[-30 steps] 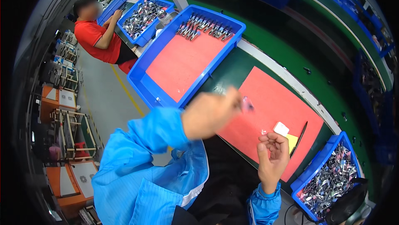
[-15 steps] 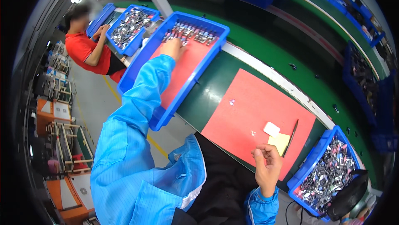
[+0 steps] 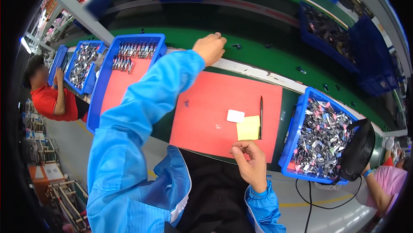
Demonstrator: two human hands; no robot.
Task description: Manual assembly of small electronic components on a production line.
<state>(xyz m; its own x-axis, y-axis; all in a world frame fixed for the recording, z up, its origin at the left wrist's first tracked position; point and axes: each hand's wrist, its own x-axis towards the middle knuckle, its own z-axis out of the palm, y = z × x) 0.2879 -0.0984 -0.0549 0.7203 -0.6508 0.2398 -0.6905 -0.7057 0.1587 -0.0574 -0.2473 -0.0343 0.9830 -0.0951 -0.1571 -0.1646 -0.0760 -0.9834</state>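
Note:
My left hand (image 3: 211, 49) reaches over the pale edge strip of the green belt (image 3: 254, 58). Its fingers are curled and their tips are hidden, so I cannot make out what they hold. Close by on the belt lies a small dark piece (image 3: 235, 45). My right hand (image 3: 251, 164) hovers at the near edge of the red mat (image 3: 202, 104), its thumb and fingers loosely bent with a gap and nothing visible between them. Just beyond it are a yellow sticky note pad (image 3: 248, 129), a white block (image 3: 235, 116) and a black pen (image 3: 260, 112).
Left of the mat, a blue tray (image 3: 95, 104) holds rows of small silver-and-dark metal pieces (image 3: 137, 50). A blue bin (image 3: 289, 157) heaped with loose metal pieces is on the right, a black bag (image 3: 358, 151) against it. A person in red (image 3: 53, 99) works at far left.
My left hand has left the metal pieces in the tray and moved right to the belt's edge. The view has turned; my right hand keeps much the same pose near the note pad.

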